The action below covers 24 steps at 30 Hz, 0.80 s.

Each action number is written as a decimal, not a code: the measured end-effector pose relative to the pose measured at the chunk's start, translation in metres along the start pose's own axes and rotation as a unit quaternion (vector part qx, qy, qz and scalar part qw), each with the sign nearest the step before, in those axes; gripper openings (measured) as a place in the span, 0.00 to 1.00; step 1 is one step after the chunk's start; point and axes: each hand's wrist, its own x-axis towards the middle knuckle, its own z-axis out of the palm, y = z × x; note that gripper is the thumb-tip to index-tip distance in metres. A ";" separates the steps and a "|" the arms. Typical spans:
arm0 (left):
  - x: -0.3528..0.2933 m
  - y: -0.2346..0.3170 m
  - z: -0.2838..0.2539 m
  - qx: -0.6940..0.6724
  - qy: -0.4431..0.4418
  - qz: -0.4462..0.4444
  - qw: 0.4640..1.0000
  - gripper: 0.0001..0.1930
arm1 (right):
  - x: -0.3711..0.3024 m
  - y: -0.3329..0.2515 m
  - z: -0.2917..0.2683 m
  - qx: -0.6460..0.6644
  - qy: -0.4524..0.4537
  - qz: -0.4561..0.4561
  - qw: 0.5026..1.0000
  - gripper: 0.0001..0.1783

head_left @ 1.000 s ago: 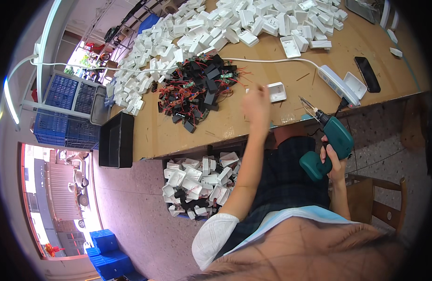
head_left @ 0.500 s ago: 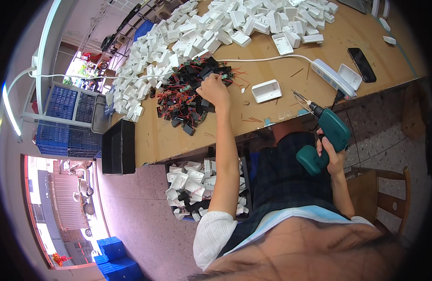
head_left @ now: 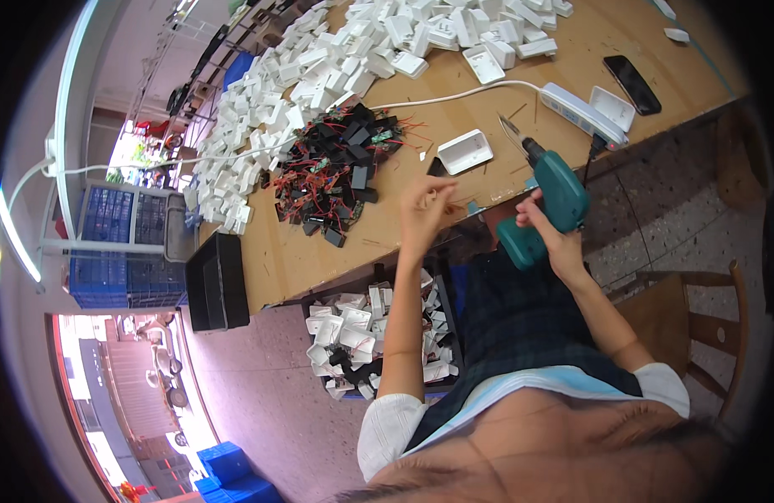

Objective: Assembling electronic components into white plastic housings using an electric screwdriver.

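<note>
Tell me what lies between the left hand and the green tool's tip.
Head view: an open white case, with a small black piece by its left end.

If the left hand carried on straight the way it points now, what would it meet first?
Probably the small black piece just ahead of the left hand, near the white box, though the hand's height is unclear, so it might pass above.
</note>
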 end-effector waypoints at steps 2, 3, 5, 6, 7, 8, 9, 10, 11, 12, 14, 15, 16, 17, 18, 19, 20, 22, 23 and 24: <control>-0.013 0.003 0.025 -0.066 0.000 -0.043 0.997 0.04 | 0.007 0.017 0.010 -0.001 0.032 -0.027 0.999 0.18; -0.017 0.005 0.035 -0.127 0.009 -0.087 0.988 0.04 | 0.007 0.022 0.016 -0.002 0.041 -0.028 0.999 0.18; -0.017 0.005 0.039 -0.189 0.017 -0.130 0.973 0.04 | 0.009 0.026 0.031 -0.011 0.074 -0.045 0.996 0.19; -0.014 0.004 0.037 -0.098 -0.004 -0.035 0.995 0.05 | 0.010 0.031 0.033 -0.008 0.066 -0.061 0.996 0.17; -0.011 0.005 0.035 -0.006 -0.024 0.061 0.998 0.05 | 0.011 0.036 0.034 -0.010 0.070 -0.061 0.996 0.17; -0.009 0.007 0.033 -0.010 -0.026 0.061 0.998 0.05 | 0.011 0.041 0.035 -0.025 0.066 -0.086 0.994 0.16; -0.006 0.009 0.032 0.008 -0.050 0.082 0.995 0.05 | 0.012 0.045 0.035 -0.039 0.062 -0.111 0.991 0.14; -0.005 0.011 0.030 0.028 -0.072 0.104 0.992 0.05 | 0.011 0.047 0.037 -0.039 0.061 -0.121 0.990 0.13; -0.004 0.011 0.030 0.026 -0.071 0.104 0.992 0.05 | 0.010 0.048 0.038 -0.041 0.061 -0.121 0.990 0.13; -0.004 0.010 0.029 0.023 -0.078 0.093 0.992 0.05 | 0.009 0.048 0.039 -0.033 0.067 -0.120 0.990 0.13; -0.003 0.010 0.028 0.019 -0.082 0.082 0.993 0.05 | 0.008 0.047 0.040 -0.026 0.071 -0.121 0.990 0.13; -0.003 0.010 0.026 0.028 -0.088 0.091 0.992 0.05 | 0.008 0.047 0.038 -0.038 0.075 -0.104 0.991 0.12; -0.003 0.010 0.026 0.037 -0.095 0.100 0.990 0.05 | 0.008 0.047 0.038 -0.050 0.079 -0.087 0.992 0.11; -0.004 0.011 0.025 0.036 -0.095 0.100 0.990 0.05 | 0.008 0.048 0.038 -0.051 0.080 -0.087 0.992 0.11; -0.005 0.013 0.025 0.032 -0.090 0.101 0.990 0.05 | 0.008 0.048 0.038 -0.067 0.087 -0.091 0.990 0.10; -0.005 0.015 0.025 0.027 -0.086 0.102 0.991 0.06 | 0.008 0.048 0.038 -0.084 0.095 -0.095 0.987 0.09; -0.006 0.016 0.026 0.025 -0.087 0.103 0.991 0.06 | 0.008 0.050 0.036 -0.085 0.098 -0.096 0.987 0.09; -0.009 0.018 0.027 0.023 -0.104 0.069 0.992 0.05 | 0.008 0.053 0.034 -0.133 0.111 -0.099 0.980 0.08; -0.011 0.017 0.029 0.022 -0.104 0.069 0.992 0.05 | 0.007 0.051 0.033 -0.134 0.111 -0.100 0.980 0.08; -0.014 0.014 0.034 -0.013 -0.088 -0.016 0.996 0.06 | 0.005 0.048 0.031 -0.151 0.104 -0.112 0.977 0.09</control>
